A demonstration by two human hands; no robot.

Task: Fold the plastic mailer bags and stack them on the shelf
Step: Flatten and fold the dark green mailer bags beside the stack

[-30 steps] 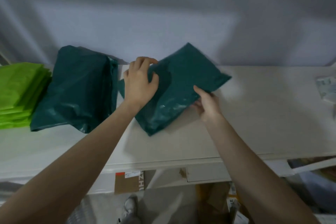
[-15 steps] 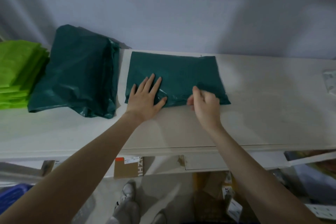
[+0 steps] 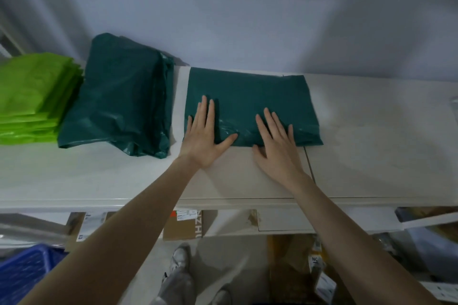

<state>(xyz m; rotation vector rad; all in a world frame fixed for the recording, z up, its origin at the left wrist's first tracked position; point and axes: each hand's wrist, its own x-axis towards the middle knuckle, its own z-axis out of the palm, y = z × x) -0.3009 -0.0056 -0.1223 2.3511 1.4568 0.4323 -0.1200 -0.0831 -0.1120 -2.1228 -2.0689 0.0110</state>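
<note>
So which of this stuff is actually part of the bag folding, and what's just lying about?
Part of the job:
- dark green mailer bag, pressed flat by left hand and right hand
- dark green stack
- light green stack
- shelf

Just lying about:
- cardboard box
- blue crate

Blue crate (image 3: 22,272) lower left, cardboard box (image 3: 184,226) under the tabletop, grey wall (image 3: 247,7) behind
</note>
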